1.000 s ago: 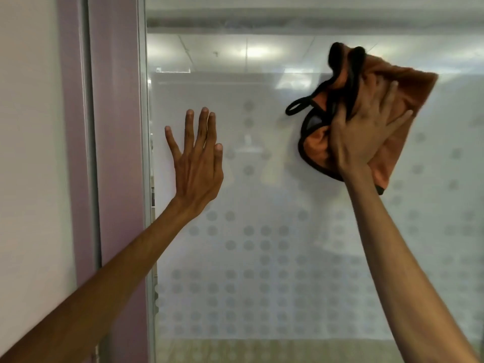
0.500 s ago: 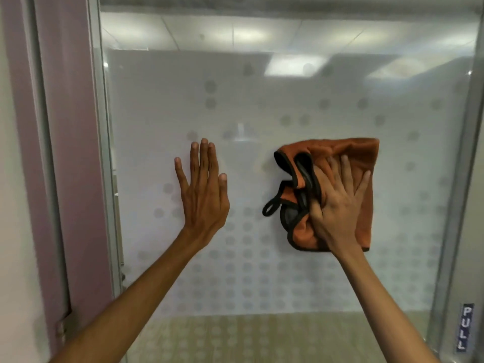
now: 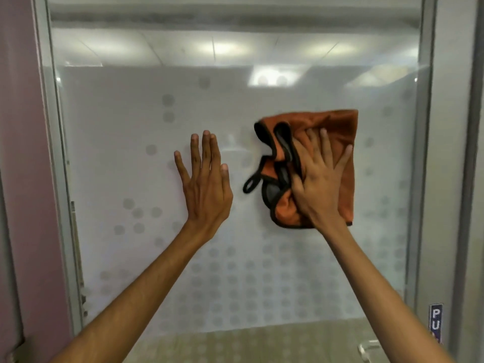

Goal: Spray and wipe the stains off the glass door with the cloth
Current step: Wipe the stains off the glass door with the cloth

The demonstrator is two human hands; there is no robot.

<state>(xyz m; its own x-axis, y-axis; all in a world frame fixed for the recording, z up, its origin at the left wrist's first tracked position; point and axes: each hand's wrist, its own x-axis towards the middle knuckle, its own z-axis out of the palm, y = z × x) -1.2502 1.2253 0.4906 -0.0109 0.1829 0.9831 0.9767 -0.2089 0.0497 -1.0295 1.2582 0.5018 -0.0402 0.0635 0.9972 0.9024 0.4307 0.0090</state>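
Down and toward the middle of the pane is where the cloth has travelled since the earlier view, where it sat high near the top of the frosted band; the flat hand beside it keeps its place on the glass.

Fingers of the right hand are spread wide and pressed flat, pinning the orange cloth against the glass door rather than pinching it. The bunched cloth lies directly under that palm and reaches beyond the fingertips upward and to the right, with a dark-edged fold and a small hanging loop trailing out on the thumb side. Its long axis runs roughly vertical, in line with the forearm.

Just beside the loop, not touching it, the left hand rests open on the pane, fingers together and pointing up, holding nothing; it seems to brace the door.

Only the right hand can carry the next stroke. Unwiped frosted glass lies in every direction, most of it below. No spray bottle is in view.

A "PULL" sticker marks the right-hand frame.
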